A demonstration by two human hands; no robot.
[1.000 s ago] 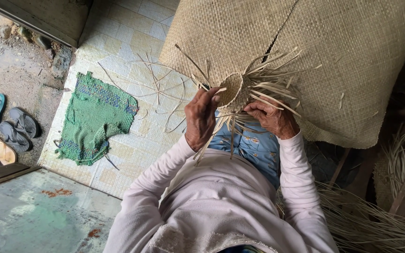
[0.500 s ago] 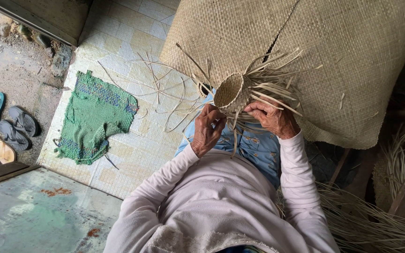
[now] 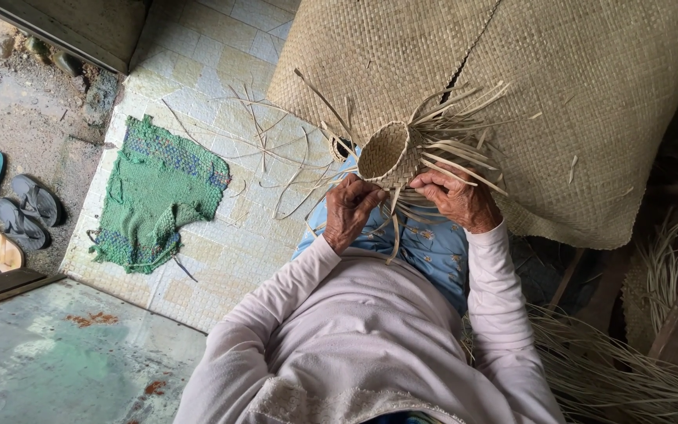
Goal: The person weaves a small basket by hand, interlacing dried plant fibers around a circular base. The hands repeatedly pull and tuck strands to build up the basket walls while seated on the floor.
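The left hand (image 3: 351, 212) has come back up from the lap to pinch loose straw strips under the small woven basket (image 3: 390, 155), which the right hand (image 3: 457, 196) grips above the knees.

Tight at the hands, open floor on the left

The left hand (image 3: 351, 212) and right hand (image 3: 457, 198) sit close together under the small woven basket (image 3: 390, 153), whose loose strips (image 3: 457, 129) bristle out to the right and down, fencing that side. Just beyond, the big woven mat (image 3: 590, 102) blocks the far and right sides. Dry reed bundles (image 3: 629, 369) crowd the near right. To the left the tiled floor (image 3: 198, 55) lies open, save thin stray strips (image 3: 268, 149) and, farther left, a green knitted cloth (image 3: 154, 196). Sandals (image 3: 9, 212) lie well apart at the left edge.
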